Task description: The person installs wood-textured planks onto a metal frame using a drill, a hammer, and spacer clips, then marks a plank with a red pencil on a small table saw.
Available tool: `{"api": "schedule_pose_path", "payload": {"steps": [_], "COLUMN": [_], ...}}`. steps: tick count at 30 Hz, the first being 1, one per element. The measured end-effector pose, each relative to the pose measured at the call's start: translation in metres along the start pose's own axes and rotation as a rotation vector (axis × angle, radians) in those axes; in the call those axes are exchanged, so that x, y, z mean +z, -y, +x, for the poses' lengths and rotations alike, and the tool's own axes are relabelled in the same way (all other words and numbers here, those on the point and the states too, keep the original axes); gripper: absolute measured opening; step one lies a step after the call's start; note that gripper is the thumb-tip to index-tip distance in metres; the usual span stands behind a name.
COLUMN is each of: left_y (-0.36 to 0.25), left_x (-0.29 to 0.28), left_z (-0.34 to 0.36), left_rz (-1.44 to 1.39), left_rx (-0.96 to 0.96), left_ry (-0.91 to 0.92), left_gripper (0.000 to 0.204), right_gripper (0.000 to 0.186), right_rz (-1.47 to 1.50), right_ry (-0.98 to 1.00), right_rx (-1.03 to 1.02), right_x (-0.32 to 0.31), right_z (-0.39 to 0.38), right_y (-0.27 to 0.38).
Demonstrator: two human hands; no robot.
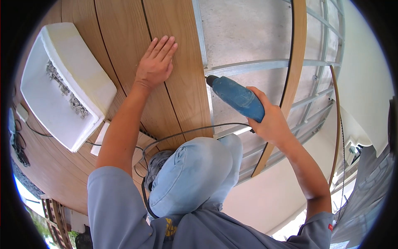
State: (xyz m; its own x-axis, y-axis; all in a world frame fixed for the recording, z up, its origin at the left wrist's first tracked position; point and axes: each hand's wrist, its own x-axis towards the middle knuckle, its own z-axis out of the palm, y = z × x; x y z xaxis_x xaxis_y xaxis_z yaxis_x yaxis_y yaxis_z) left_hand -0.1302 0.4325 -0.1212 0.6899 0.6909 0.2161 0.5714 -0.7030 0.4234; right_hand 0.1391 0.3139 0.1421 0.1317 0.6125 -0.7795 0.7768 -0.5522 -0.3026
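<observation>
My left hand (156, 65) lies flat, fingers stretched, on the outermost wood-grain plank (188, 87) of the decking. In my right hand (269, 118) is a blue corded power drill (238, 97), gripped at its rear end. The drill points left, its black nose at the right edge of that plank, beside a metal strip. Whether a bit or screw sits at the tip is too small to make out. From the drill's rear, a black cable (178, 134) curves left past my bent knee.
A white tub (85, 52) holding small grey pieces stands left on the planks. On the right, a metal frame (248, 66) spans a pale surface, crossed by a long loose board (298, 45). Wooden slats (54, 216) show at lower left, grey sheeting (365, 186) at right.
</observation>
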Motion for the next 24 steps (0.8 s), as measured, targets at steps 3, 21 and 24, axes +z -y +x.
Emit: {"api": "schedule_pose_path", "payload": {"steps": [3, 21, 24], "left_y": [0.0, 0.002, -0.001], "left_x": [0.003, 0.002, 0.003], "left_z": [-0.002, -0.005, 0.001], "left_rz": [-0.003, 0.015, -0.015], "left_rx": [0.001, -0.033, -0.037], "left_ry": [-0.002, -0.025, -0.012], "left_gripper": [0.057, 0.054, 0.058], "right_gripper": [0.075, 0.073, 0.073], "right_rz": [0.008, -0.064, 0.03], "right_ry": [-0.038, 0.077, -0.058], "right_rx": [-0.046, 0.189, 0.137], "right_x": [-0.003, -0.001, 0.018], "right_z": [0.003, 0.001, -0.019], "right_y": [-0.001, 0.009, -0.022]}}
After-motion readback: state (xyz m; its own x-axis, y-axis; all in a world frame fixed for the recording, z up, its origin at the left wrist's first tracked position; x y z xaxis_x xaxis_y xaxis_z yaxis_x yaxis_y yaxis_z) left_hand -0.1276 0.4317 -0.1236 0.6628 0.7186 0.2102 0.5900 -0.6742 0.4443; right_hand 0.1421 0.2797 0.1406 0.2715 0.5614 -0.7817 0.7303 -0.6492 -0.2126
